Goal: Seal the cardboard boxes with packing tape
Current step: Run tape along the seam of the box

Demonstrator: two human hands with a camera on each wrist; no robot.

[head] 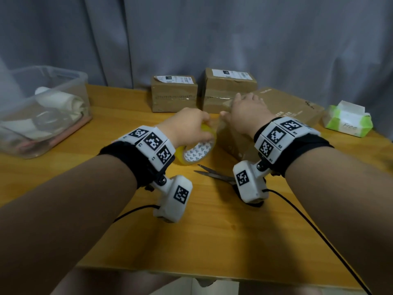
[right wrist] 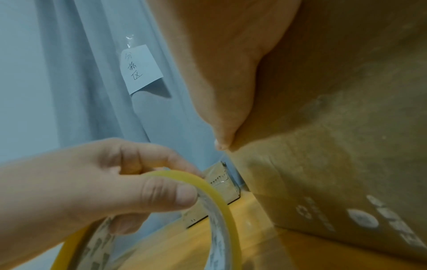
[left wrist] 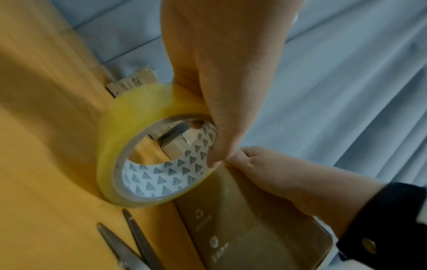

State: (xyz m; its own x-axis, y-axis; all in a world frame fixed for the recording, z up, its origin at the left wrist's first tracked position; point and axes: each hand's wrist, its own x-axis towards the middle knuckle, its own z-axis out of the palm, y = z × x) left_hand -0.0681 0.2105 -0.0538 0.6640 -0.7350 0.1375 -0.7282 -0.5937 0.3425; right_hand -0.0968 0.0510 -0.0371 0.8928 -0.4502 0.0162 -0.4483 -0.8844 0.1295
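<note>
- The left hand [head: 187, 126] has its grip clamped on the tape roll [head: 196, 149], thumb inside the patterned core and fingers over the yellow outer band; the roll stands on edge on the tabletop [head: 212, 231].
- The right hand [head: 246, 112] lies flat, fingers straight and spread, pressing on top of the large cardboard box [head: 282, 107]; nothing is gripped. Its thumb tip sits at the box's near left edge, just beside the left thumb.
- The roll stands just left of that box's front face, near or touching it; which, I cannot tell.
- Scissors [head: 214, 174], blades apart, lie on the tabletop just in front of the roll and box, partly hidden by the right wrist unit.
- Two smaller cardboard boxes [head: 174, 93] [head: 228, 88] stand side by side behind the hands, each with a white label; the right one bears a glossy tape band.
- A clear plastic bin [head: 44, 107] holding pale cloth sits far left; a green-and-white tissue pack [head: 348, 120] far right.
- The left wrist view alone shows the triangle print inside the core [left wrist: 171, 175] and the recycling mark on the box's face [left wrist: 199, 213].
- The right wrist view alone shows a handwritten paper note [right wrist: 141, 68] on the curtain.
- The tabletop is orange-toned wood; a grey curtain [head: 212, 35] hangs behind it.
</note>
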